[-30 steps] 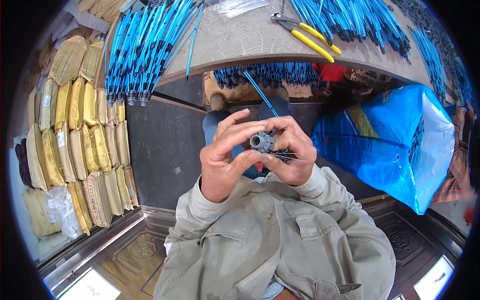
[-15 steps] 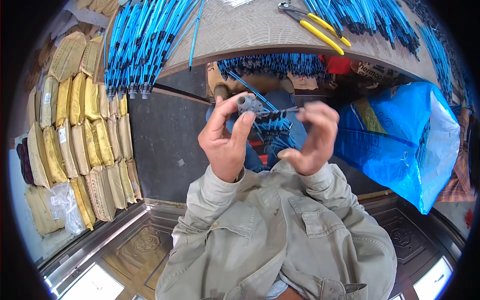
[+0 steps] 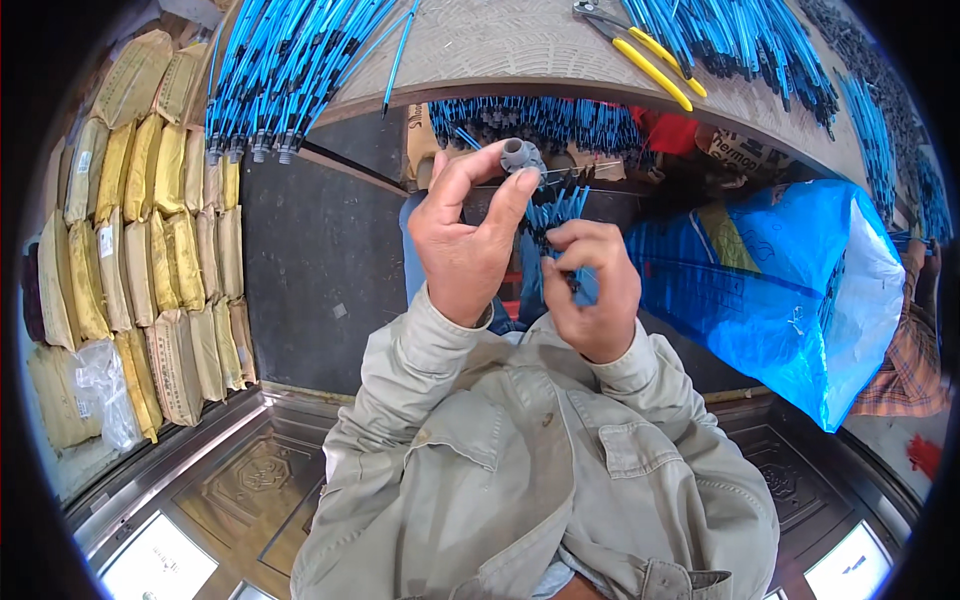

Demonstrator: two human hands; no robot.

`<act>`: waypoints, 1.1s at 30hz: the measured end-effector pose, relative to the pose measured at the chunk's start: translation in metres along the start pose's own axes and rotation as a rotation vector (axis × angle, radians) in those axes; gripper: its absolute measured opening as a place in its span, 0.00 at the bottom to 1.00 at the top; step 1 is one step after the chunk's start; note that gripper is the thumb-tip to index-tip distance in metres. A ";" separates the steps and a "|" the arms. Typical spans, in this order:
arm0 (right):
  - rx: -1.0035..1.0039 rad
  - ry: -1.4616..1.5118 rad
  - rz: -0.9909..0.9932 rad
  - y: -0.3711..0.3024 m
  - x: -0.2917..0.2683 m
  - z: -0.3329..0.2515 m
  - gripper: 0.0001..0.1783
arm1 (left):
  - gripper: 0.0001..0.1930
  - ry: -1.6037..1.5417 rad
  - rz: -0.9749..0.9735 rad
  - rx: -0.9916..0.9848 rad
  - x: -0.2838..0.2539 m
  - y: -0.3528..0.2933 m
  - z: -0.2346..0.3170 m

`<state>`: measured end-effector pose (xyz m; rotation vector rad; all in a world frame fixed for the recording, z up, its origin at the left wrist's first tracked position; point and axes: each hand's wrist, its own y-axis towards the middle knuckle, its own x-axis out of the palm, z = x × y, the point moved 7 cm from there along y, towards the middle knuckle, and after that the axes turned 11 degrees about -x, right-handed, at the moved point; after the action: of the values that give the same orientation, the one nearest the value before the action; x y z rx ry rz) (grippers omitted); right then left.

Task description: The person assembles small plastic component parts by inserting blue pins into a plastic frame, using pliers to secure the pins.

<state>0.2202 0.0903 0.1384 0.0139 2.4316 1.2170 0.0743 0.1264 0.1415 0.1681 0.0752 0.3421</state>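
Note:
My left hand [image 3: 465, 235] pinches a grey plastic fitting [image 3: 518, 156] with a round open mouth between thumb and fingers. A thin pale strip [image 3: 597, 166] juts rightward from beside the fitting. Just below hangs a bunch of thin blue tubes [image 3: 556, 207] with black end pieces; how it joins the fitting is hidden. My right hand [image 3: 597, 290] is closed at the bunch's lower part, thumb and fingertips pressed around it. Both hands are held above my lap.
Ahead, a table [image 3: 480, 60] bears piles of blue tubes [image 3: 285, 75] and yellow-handled cutters [image 3: 655, 60]. More tubes [image 3: 560, 118] lie beneath its edge. A big blue plastic bag [image 3: 760, 290] stands at right; stacked paper-wrapped packages [image 3: 140, 240] line the left. A person's plaid sleeve [image 3: 905, 370] shows far right.
My right hand has moved from beside the strip down and left onto the blue tubes, its fingers closing. My left hand has carried the fitting up and slightly right. The whole view has shifted a little.

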 end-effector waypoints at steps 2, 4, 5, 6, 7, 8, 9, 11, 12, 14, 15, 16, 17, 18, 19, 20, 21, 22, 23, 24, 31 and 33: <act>0.293 0.287 0.073 -0.005 -0.001 0.011 0.19 | 0.11 0.060 -0.013 0.040 0.000 -0.001 0.002; 0.253 0.169 -0.012 0.003 -0.001 0.004 0.18 | 0.11 0.059 -0.013 0.030 0.000 -0.002 0.002; 0.214 0.051 -0.090 0.010 -0.001 -0.002 0.17 | 0.11 0.060 -0.018 0.021 0.002 -0.001 0.002; 0.174 -0.066 -0.169 0.014 0.000 -0.006 0.16 | 0.11 0.062 -0.023 0.012 0.003 -0.001 0.003; 0.173 -0.068 -0.171 0.012 0.000 -0.004 0.16 | 0.11 0.059 -0.021 0.012 0.004 -0.001 0.003; 0.139 -0.088 -0.174 0.010 0.001 -0.002 0.16 | 0.11 0.073 -0.021 0.034 0.006 -0.001 0.005; 0.106 -0.107 -0.176 0.006 0.001 0.001 0.16 | 0.11 0.087 -0.020 0.057 0.007 -0.002 0.007; 0.073 -0.120 -0.178 -0.003 0.002 0.003 0.15 | 0.11 0.106 -0.017 0.080 0.008 -0.001 0.007; 0.130 0.005 -0.188 -0.010 0.002 0.006 0.15 | 0.11 0.075 -0.014 0.040 0.007 0.001 0.004; 0.246 0.254 -0.207 -0.023 0.002 0.009 0.14 | 0.11 0.011 -0.010 -0.040 0.006 0.004 -0.003; 0.247 0.255 -0.209 -0.025 -0.003 0.007 0.14 | 0.11 0.011 -0.009 -0.041 0.006 0.005 -0.004; 0.252 0.294 -0.284 -0.027 -0.003 0.004 0.14 | 0.11 -0.001 -0.008 -0.050 0.006 0.006 -0.004; 0.257 0.332 -0.358 -0.028 -0.002 0.001 0.14 | 0.11 -0.013 -0.007 -0.058 0.006 0.007 -0.005; 0.263 0.371 -0.432 -0.031 -0.001 -0.001 0.14 | 0.11 -0.026 -0.008 -0.067 0.005 0.007 -0.005; 0.265 0.371 -0.432 -0.033 -0.003 0.000 0.14 | 0.11 -0.025 -0.009 -0.068 0.005 0.007 -0.005; 0.242 0.403 -0.506 -0.037 0.001 -0.001 0.16 | 0.11 -0.032 -0.010 -0.074 0.005 0.008 -0.005; 0.219 0.435 -0.579 -0.042 0.004 -0.003 0.18 | 0.11 -0.039 -0.010 -0.080 0.005 0.008 -0.005; 0.195 0.468 -0.652 -0.047 0.007 -0.005 0.20 | 0.11 -0.045 -0.010 -0.085 0.005 0.008 -0.006; 0.197 0.468 -0.649 -0.049 0.005 -0.003 0.20 | 0.11 -0.044 -0.014 -0.086 0.005 0.009 -0.005; 0.178 0.471 -0.674 -0.051 0.005 -0.003 0.21 | 0.11 -0.066 -0.019 -0.102 0.004 0.010 -0.006; 0.199 0.516 -0.752 -0.070 0.011 0.002 0.26 | 0.11 -0.090 -0.024 -0.091 0.002 0.012 -0.007; 0.191 0.458 -0.810 -0.073 0.013 0.002 0.29 | 0.11 -0.116 -0.020 -0.118 0.001 0.013 -0.009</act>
<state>0.2220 0.0490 0.0772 -1.1795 2.4690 0.6505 0.0702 0.1405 0.1350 0.0700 -0.0577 0.3154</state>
